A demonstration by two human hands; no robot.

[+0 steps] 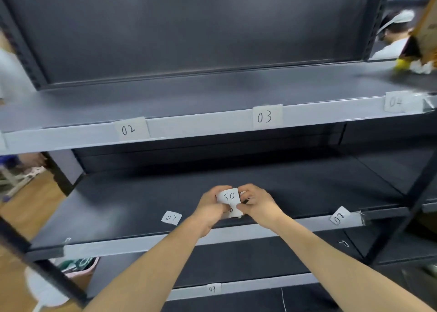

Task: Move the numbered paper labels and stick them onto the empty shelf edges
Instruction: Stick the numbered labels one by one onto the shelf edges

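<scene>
Left hand (210, 207) and right hand (257, 205) hold a stack of labels (229, 199) above the middle shelf.

Each hand has a narrow grip pinched on the stack, thumbs on its front; the top sheet reads 05 upside down. The paper looks light, thin and floppy, likely to crease or tear, so the top sheet is best lifted by a free corner with the fingertips. The middle shelf edge (142, 243) shows no label left of the arms; label 07 (171, 217) lies loose on the shelf board nearby.

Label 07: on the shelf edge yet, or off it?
Off: label 07 lies on the dark shelf board, behind the pale front edge.
</scene>
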